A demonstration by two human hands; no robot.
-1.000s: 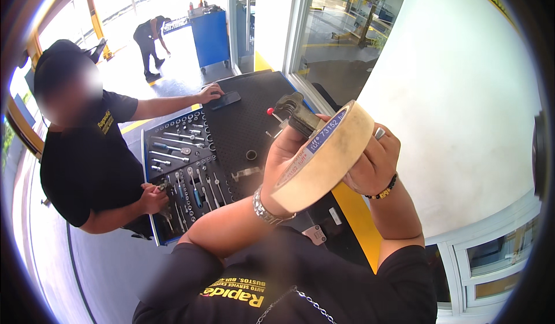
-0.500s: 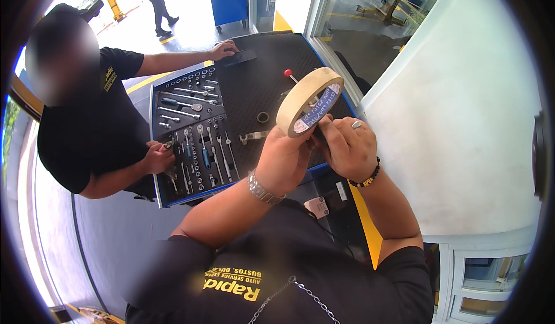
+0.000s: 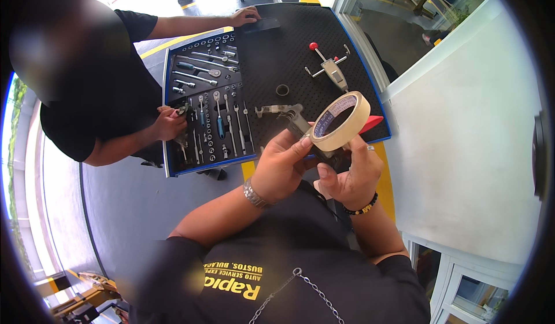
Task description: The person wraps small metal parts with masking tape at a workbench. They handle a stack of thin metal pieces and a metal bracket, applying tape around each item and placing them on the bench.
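Observation:
A roll of masking tape (image 3: 359, 114) stands tilted above my hands. My left hand (image 3: 281, 165), with a metal watch at the wrist, pinches the roll's lower left edge between thumb and fingers. Close beside the roll's lower right, my right hand (image 3: 355, 179) has its fingers curled and its thumb raised. Between my hands, under the roll, is a dark object (image 3: 335, 161) that my right fingers appear to hold; its kind cannot be made out. Just beyond my left hand lies a jointed metal part (image 3: 276, 111), partly hidden by my fingers.
A dark-matted bench top (image 3: 260, 58) bears a puller-like tool with a red ball end (image 3: 332, 69), a red piece (image 3: 372, 124) and a small ring (image 3: 282, 90). Sockets and ratchets fill a tool tray (image 3: 202, 81). Opposite, a person's hand (image 3: 247, 16) rests on a dark flat item.
My hands and the tape roll have moved right and lower in the picture. The roll has tipped, and my right thumb has come away from my left hand. The view has shifted, revealing the red-ended tool.

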